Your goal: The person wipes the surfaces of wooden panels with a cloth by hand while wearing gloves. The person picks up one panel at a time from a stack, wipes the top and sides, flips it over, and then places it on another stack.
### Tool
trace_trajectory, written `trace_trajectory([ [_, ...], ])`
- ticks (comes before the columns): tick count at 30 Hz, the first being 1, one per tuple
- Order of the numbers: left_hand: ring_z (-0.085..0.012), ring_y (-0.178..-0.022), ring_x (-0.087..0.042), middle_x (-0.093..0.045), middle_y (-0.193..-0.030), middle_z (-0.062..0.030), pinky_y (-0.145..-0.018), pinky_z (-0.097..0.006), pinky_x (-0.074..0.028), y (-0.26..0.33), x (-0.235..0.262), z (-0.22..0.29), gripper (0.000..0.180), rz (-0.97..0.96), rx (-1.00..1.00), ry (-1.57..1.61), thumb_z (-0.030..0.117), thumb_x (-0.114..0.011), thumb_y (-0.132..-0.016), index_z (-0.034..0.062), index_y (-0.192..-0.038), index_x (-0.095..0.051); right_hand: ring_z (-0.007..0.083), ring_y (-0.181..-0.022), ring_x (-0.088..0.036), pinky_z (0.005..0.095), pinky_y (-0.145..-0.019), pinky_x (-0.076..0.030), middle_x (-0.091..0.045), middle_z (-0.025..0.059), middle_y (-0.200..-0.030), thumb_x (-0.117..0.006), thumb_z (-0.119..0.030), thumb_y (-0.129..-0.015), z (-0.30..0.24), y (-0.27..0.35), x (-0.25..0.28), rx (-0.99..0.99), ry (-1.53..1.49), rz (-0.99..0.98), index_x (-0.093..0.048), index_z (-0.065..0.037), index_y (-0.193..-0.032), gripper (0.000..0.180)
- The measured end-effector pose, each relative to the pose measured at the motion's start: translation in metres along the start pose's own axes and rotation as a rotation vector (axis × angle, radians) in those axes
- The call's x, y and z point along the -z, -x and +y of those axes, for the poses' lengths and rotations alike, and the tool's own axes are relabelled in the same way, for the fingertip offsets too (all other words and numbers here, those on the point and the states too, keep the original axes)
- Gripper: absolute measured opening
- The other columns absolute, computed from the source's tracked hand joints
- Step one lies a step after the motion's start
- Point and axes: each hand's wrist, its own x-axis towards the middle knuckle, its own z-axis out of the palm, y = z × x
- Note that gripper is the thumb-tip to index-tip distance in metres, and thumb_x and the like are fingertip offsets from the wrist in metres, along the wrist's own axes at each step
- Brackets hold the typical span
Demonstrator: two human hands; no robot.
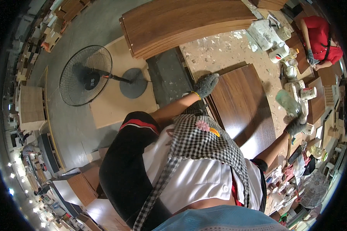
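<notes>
A stack of dark brown wood-grain panels (241,102) lies in front of me on the work table. My left hand (207,85), in a grey knit glove with a yellow cuff, is closed at the left corner of the top panel. Out to the right, my right hand (295,126), also gloved, is closed around the lower part of a tilted, see-through greenish bottle (289,102). Its fingertips are partly hidden. White tubs, including a small printed tub (308,93), stand just past the bottle.
A taller stack of curved brown panels (185,27) sits at the far side. A black standing fan (86,77) is on the left. The paint-spotted table (216,50) holds a white container (278,54) and jars. A co-worker in red (320,42) handles a panel at far right.
</notes>
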Motion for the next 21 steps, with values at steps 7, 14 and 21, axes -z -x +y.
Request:
trace_trajectory([
  [7,-0.0401,-0.132,-0.050,-0.058,-0.138,-0.0225,-0.113,-0.050,-0.037,0.006,0.022,0.023,0.050,-0.011,0.027,-0.192,0.041,-0.056,-0.103,0.0030,-0.135,-0.058,0.0234,-0.080,-0.068,0.0352,-0.072,-0.057,-0.072,0.0129,-0.094,-0.067,-0.036,-0.099,0.043,0.060,0.025,-0.787,-0.664,-0.013,-0.065,0.004,-0.113,0.042],
  [14,-0.0416,-0.157,-0.004,-0.004,-0.169,-0.0273,-0.127,-0.045,-0.010,0.059,0.035,-0.019,0.113,-0.034,0.496,0.050,0.070,-0.054,-0.094,-0.0076,-0.160,-0.005,0.0214,-0.082,-0.067,0.0367,-0.072,-0.057,-0.073,0.0118,-0.101,-0.069,-0.036,-0.097,0.047,0.064,0.001,-0.723,-0.631,-0.074,-0.066,0.002,-0.115,0.043],
  [21,-0.0404,-0.156,-0.013,0.000,-0.169,-0.0278,-0.124,-0.046,-0.023,0.056,0.040,0.021,0.127,-0.193,0.862,0.196,0.072,-0.070,-0.082,0.0067,-0.164,0.002,0.0412,-0.113,-0.065,0.0450,-0.098,-0.050,-0.068,0.0252,-0.123,-0.072,-0.030,-0.094,-0.013,0.019,-0.036,0.285,0.541,-0.209,-0.062,0.000,-0.131,0.048],
])
